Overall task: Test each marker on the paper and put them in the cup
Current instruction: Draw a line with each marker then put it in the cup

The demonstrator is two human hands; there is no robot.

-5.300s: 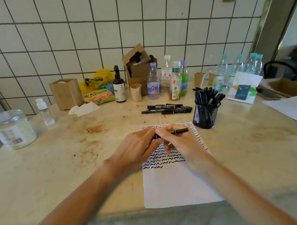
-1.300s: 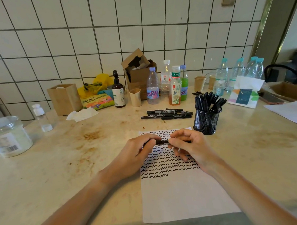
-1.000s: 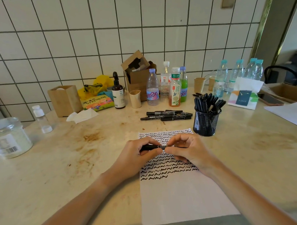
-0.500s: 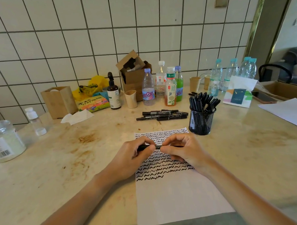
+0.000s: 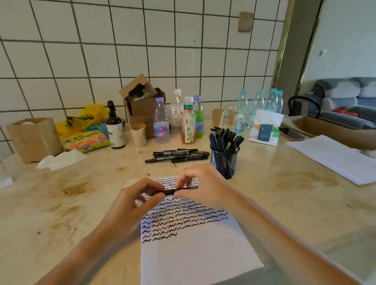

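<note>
Both the left hand [image 5: 129, 204] and right hand [image 5: 203, 188] pinch one black marker [image 5: 171, 191], apparently capped, level above the paper [image 5: 194, 256], the mesh cup [image 5: 225, 163] at two o'clock.

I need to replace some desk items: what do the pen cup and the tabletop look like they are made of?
The pen cup looks like black metal mesh with a matte finish: its wall is a fine see-through grid. The tabletop seems to be polished stone, perhaps marble, or an imitation: beige, glossy, faintly veined, with brown stains.
</note>
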